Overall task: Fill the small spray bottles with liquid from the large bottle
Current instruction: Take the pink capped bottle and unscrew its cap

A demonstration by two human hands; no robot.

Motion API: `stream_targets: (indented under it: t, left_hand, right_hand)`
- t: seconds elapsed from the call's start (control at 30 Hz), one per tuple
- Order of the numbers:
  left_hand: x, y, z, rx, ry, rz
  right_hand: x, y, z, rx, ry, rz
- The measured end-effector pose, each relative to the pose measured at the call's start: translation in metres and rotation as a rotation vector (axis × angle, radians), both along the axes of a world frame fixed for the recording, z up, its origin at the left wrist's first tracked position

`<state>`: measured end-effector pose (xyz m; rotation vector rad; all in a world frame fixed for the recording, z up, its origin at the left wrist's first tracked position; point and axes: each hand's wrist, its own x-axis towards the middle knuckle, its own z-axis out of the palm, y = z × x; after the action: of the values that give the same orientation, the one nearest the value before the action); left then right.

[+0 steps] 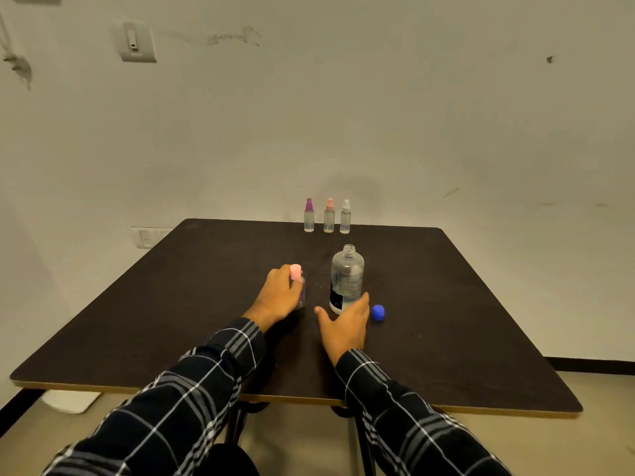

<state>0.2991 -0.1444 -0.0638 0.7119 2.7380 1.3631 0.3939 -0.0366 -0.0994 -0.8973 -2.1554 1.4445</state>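
the left hand [280, 293] had its grip curled round a small spray bottle [299, 298] with a pink top, upright on the dark surface [464, 321]. the large bottle [347, 280] stood uncapped at 3 o'clock from it, near the middle. the right hand [343, 324] lay at that bottle's base, grip spread and holding nothing; whether it touched could not be told. a blue cap [378, 312] lay at 4 o'clock of the large bottle. at 12 o'clock, by the far edge, stood a purple-topped bottle [309, 218], a peach-topped bottle [329, 219] and a white-topped bottle [345, 220].
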Motion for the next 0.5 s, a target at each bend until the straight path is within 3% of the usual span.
stream_targets:
  t: [0.23, 0.5]
  left_hand:
    - [-0.003, -0.007, -0.013, 0.170, -0.144, 0.006]
    - [-0.002, -0.003, -0.032, 0.234, -0.191, -0.088]
  right_hand:
    - [-0.008, -0.001, 0.000, 0.156, -0.155, -0.033]
    - [-0.008, 0.000, -0.003, 0.209, -0.167, -0.042]
